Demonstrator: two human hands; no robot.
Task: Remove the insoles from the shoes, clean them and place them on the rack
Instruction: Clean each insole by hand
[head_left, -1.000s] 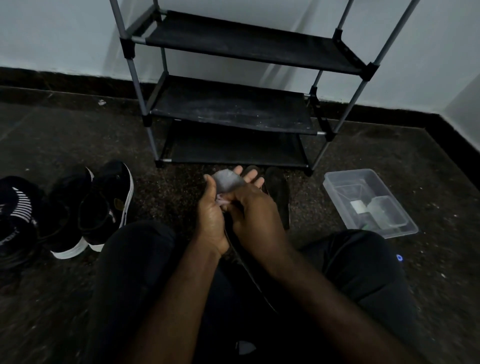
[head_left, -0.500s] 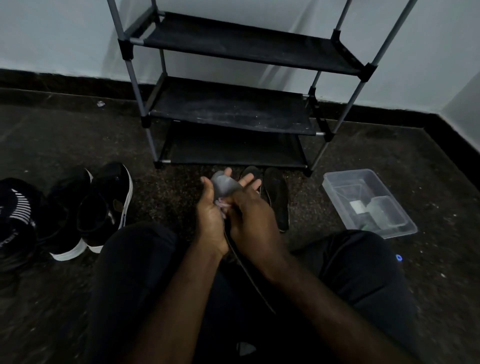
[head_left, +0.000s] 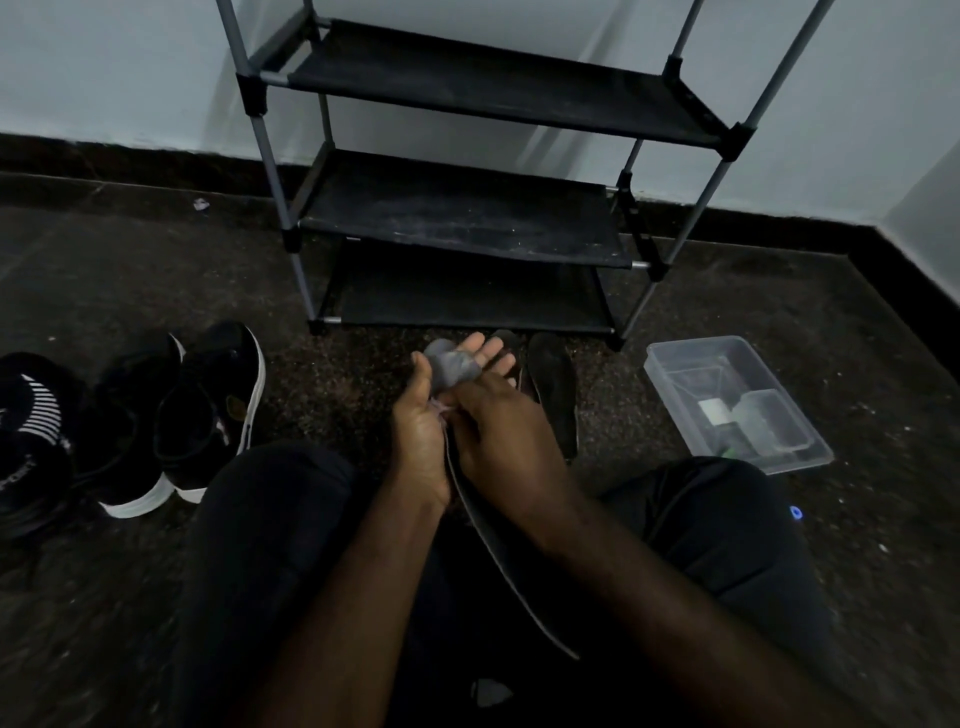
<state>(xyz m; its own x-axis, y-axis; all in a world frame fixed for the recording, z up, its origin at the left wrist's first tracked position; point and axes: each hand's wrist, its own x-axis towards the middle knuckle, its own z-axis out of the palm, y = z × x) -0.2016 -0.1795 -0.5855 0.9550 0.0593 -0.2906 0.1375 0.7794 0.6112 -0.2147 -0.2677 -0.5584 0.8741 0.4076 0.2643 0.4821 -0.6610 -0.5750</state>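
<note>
Held insole: the insole (head_left: 451, 364) is in mid-air over the person's lap. Its grey toe end points far toward the rack, and its dark edge trails near between the knees.
Left hand: the left hand (head_left: 418, 441) holds the toe end, with the thumb up along its left side and the fingers reaching out beneath it.
Right hand: the right hand (head_left: 506, 441) lies over the insole's face with its fingers bent down and its back to the camera. A pale scrap shows under it, but whether the hand pinches a wipe cannot be told.
Step in hand: probably cleaning this insole.
Done: at least one floor insole (head_left: 553, 395) lies just near of the rack's foot, already out of its shoe. A second dark shape beside it is half hidden by the fingers.
Left to do: the rack (head_left: 462, 228) holds no insole on any visible shelf, so all the placing remains. Whether the floor insole is already cleaned cannot be judged.
Shoes: black sneakers (head_left: 208, 410) with white soles stand at the left, and a striped shoe (head_left: 31, 421) stands farther left.
Right side: a clear tub (head_left: 691, 382) holds small items.
Writing: the white lettering (head_left: 15, 467) on the striped shoe is too dim to read.
Other marks: the sneaker's tan badge (head_left: 236, 408) and the trousers' blue mark (head_left: 796, 513) are illegible.
</note>
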